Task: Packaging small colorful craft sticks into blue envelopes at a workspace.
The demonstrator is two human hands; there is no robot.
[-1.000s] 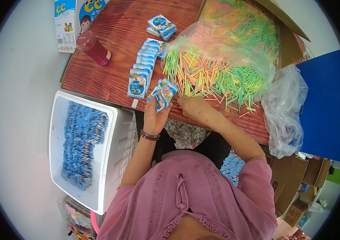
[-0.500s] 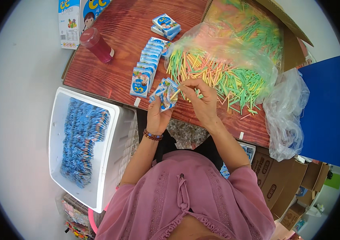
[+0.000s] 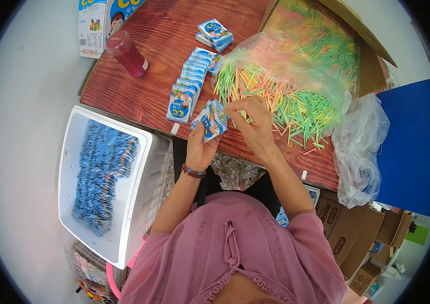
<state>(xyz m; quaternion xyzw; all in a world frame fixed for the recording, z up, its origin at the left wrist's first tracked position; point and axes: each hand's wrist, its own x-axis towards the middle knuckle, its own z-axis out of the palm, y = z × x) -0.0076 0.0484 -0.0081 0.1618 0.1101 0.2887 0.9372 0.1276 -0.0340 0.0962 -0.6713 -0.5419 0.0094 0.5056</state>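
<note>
My left hand (image 3: 201,147) holds a small blue-and-white packet (image 3: 210,121) above the table's near edge, thumb across its front. Close against the packet's right edge, my right hand (image 3: 254,126) has its thumb and forefinger pinched together; what lies between the fingertips is too small to make out. Just beyond that hand spreads a heap of thin candy sticks (image 3: 301,109) in green, yellow and pink, spilling from a clear plastic bag (image 3: 296,63). Left of the held packet lies an overlapping row of similar packets (image 3: 180,104).
More packets (image 3: 216,33) are stacked farther back on the wooden table (image 3: 159,30). A jar with a pink-red body (image 3: 126,53) stands at left. A white bin (image 3: 130,202) of blue packets sits left of me. Crumpled plastic (image 3: 359,152) hangs at the right edge, beside a blue panel (image 3: 410,147).
A pale yellow stick that showed between my right fingertips and the packet is no longer visible. The packet's front looks flatter. Both hands have stayed nearly in place.
</note>
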